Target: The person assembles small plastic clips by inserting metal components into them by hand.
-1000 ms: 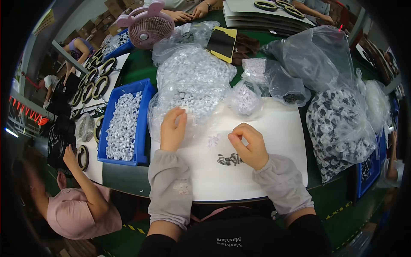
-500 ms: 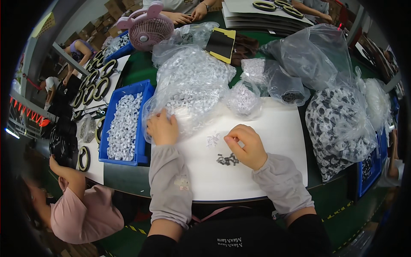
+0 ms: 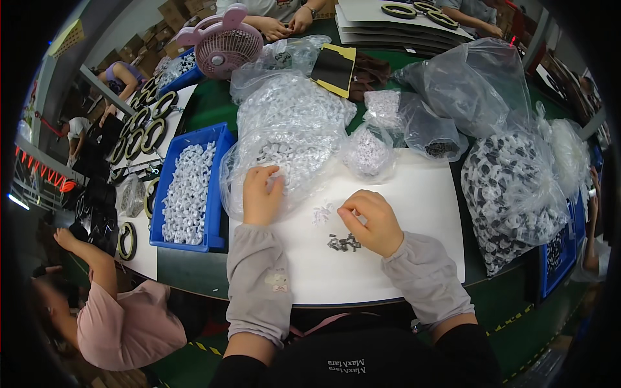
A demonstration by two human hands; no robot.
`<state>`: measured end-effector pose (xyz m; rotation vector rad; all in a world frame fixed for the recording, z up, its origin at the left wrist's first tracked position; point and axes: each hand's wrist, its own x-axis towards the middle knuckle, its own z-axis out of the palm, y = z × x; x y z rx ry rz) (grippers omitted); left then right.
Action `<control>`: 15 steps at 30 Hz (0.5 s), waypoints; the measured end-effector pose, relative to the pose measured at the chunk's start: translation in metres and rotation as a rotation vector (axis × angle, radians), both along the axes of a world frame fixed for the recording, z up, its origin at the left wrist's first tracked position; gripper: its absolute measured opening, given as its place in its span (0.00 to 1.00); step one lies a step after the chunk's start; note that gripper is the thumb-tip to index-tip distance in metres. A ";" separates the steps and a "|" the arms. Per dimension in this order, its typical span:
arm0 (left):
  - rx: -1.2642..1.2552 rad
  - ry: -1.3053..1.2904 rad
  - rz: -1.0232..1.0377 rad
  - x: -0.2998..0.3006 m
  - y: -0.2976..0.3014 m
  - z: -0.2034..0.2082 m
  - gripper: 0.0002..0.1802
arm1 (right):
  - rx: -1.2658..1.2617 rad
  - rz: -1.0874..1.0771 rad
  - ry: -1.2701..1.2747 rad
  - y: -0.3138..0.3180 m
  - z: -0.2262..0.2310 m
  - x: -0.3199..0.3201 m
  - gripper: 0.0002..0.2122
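Right hand (image 3: 372, 220) curled over white board (image 3: 388, 258), fingertips pinched at its 10 o'clock side – whatever's in the pinch is too small to make out. Dark bits (image 3: 344, 243) lie just at its 7 o'clock, clear bits (image 3: 321, 213) just at 9 o'clock, both loose on the board

Left hand (image 3: 261, 194) lies flat, fingers slightly spread, pressed on near edge of clear bag (image 3: 284, 145) at 9 o'clock from right hand. Not gripping, just resting on the film

Handling, my read: the bits look like tiny, light, rigid plastic; they'd skid on the smooth board and scatter if swept. Fingertip pinch from above, one at a time, across the narrow sides. Bag is soft, slick film, shifts under load – take it by the mouth or a fold, not the bulging belly

Around:
- blue bin (image 3: 187, 187) of white parts, 9 o'clock of left hand, at the board's edge
- small bag (image 3: 369, 152), 12 o'clock of right hand, touching the far side of the board
- big bag of black and white rings (image 3: 511, 187), 3 o'clock, overlaps board's right edge, crowds that side
- more bags further back, pink fan (image 3: 223, 42) at 11 o'clock, far end

Person in pink (image 3: 123, 317) at 8 o'clock, below table, apart from both hands

Nothing between right hand and the bits; clear bag hems in the left side
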<state>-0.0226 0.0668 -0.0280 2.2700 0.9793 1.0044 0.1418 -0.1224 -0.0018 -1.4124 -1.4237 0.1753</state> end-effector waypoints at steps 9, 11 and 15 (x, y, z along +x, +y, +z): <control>-0.067 0.198 -0.002 0.006 -0.012 0.006 0.11 | -0.069 -0.005 -0.038 0.002 -0.005 0.003 0.02; -0.063 0.202 0.044 0.008 -0.008 0.004 0.11 | -0.086 -0.006 -0.011 0.004 -0.007 0.005 0.03; -0.018 0.198 0.081 0.007 -0.012 0.004 0.11 | -0.189 0.086 -0.103 0.003 -0.017 0.009 0.02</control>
